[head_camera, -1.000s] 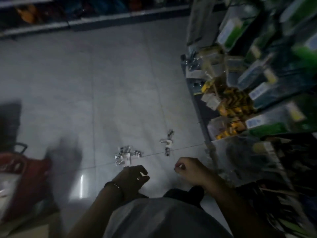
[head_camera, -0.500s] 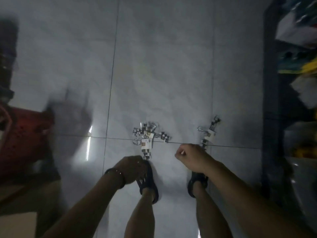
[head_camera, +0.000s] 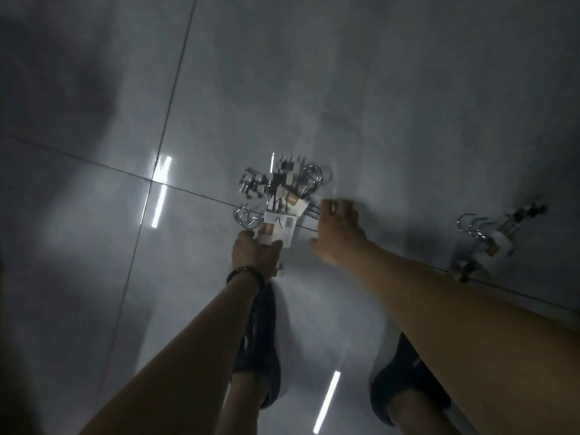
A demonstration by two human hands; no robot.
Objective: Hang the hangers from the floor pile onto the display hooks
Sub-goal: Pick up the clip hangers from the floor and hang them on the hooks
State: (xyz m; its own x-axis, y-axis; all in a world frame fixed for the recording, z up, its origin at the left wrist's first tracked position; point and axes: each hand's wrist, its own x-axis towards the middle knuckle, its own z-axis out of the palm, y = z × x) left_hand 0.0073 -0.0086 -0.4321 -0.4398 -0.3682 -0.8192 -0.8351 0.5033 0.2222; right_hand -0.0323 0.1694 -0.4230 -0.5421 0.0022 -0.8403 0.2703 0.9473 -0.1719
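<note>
A pile of chrome clip hangers [head_camera: 282, 180] with white card labels lies on the grey tiled floor. My left hand [head_camera: 255, 253], a dark band at its wrist, pinches the lower edge of the nearest label card [head_camera: 277, 226]. My right hand [head_camera: 339, 231] reaches in from the right with spread fingers, and its fingertips touch the wires at the pile's right side. A second, smaller bundle of hangers [head_camera: 485, 235] lies apart on the floor to the right. No display hooks are in view.
My two feet in dark sandals [head_camera: 259, 350] [head_camera: 405, 381] stand just below the pile. Glossy floor tiles [head_camera: 314, 73] with dark grout lines and light reflections fill the rest of the view.
The view has swung down from the shelves to the floor as I bent over. Both hands moved from fists near my body down onto the hanger pile.
</note>
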